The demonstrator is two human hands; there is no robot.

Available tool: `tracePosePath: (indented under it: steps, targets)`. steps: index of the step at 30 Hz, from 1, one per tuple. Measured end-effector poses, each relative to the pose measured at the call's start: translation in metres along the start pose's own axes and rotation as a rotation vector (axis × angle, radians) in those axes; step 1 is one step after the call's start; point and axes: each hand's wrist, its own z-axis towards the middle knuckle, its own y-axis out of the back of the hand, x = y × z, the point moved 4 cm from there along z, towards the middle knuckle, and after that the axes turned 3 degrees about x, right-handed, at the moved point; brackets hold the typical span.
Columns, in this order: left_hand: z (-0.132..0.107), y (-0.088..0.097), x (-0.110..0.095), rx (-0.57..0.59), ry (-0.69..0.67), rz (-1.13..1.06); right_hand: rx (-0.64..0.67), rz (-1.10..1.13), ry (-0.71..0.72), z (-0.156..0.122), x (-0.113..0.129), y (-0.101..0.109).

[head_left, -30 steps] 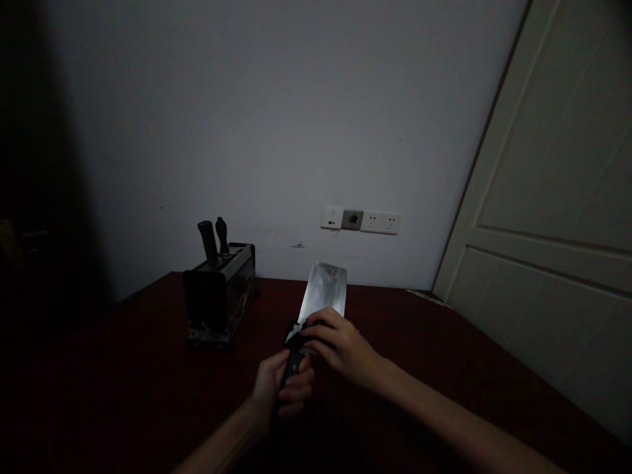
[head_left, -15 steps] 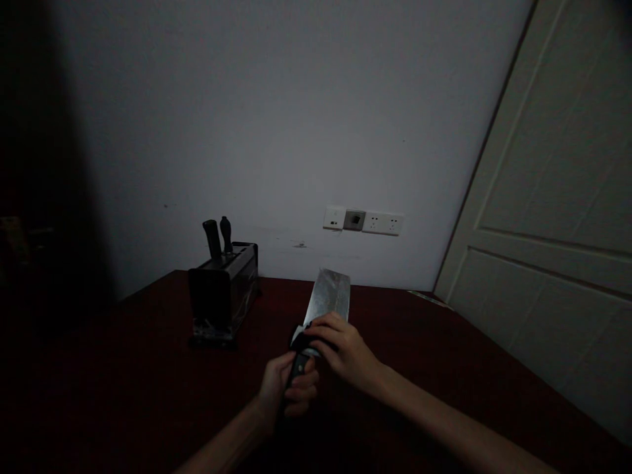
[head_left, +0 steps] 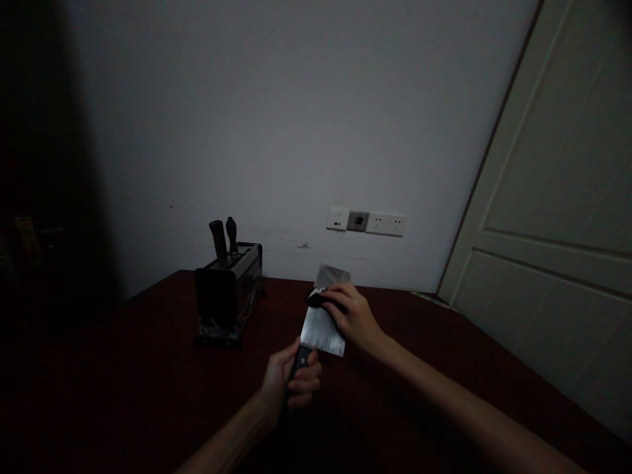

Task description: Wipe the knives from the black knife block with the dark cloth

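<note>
A cleaver point(head_left: 320, 332) with a broad, shiny steel blade points away from me over the table. Its black riveted handle is wrapped in the fingers of my left hand point(head_left: 291, 378). My right hand point(head_left: 350, 313) is closed on a small black object with a pale edge point(head_left: 315, 298), held across the blade partway towards its far end. The dim light and my fingers hide what kind of object this is.
On the left of the dark red table point(head_left: 405, 368) stands a metal knife block point(head_left: 230, 289) with two black handles sticking up. Behind the table is a pale wall with a row of sockets point(head_left: 366, 221). A white panelled door point(head_left: 553, 263) is on the right.
My right hand has slid the black object forward along the blade, from near the handle towards the far end. My left hand keeps its hold on the handle. The view has shifted slightly.
</note>
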Motion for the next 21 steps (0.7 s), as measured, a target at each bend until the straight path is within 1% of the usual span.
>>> tracePosePath:
  steps: [3,5,7,11,13,14,16,19,21]
  targets:
    - [0.000,0.004,-0.003,-0.020,-0.006,0.010,0.174,0.095,0.048,-0.032,0.031,-0.011]
    - [0.000,0.005,-0.003,-0.010,0.023,0.025,0.211,0.101,0.081,-0.035,0.035,-0.009]
    - [0.000,0.002,-0.001,0.019,0.051,0.031,0.176,0.061,0.085,-0.019,0.021,-0.001]
    - [0.000,-0.004,0.002,0.059,0.052,0.014,-0.029,-0.067,0.013,0.029,-0.024,0.018]
    - [0.000,-0.005,0.002,0.063,0.054,0.004,-0.077,-0.093,-0.011,0.038,-0.031,0.018]
    - [0.000,-0.005,0.002,0.063,0.057,-0.002,-0.080,-0.091,-0.013,0.035,-0.028,0.015]
    - [-0.001,-0.003,0.002,0.059,0.057,-0.013,-0.040,-0.055,0.007,0.019,-0.010,0.005]
    - [-0.001,0.001,0.002,0.043,0.032,-0.015,0.128,0.056,0.071,-0.016,0.028,-0.013]
    - [-0.001,0.003,0.002,0.042,0.017,-0.007,0.217,0.086,0.127,-0.031,0.043,-0.017]
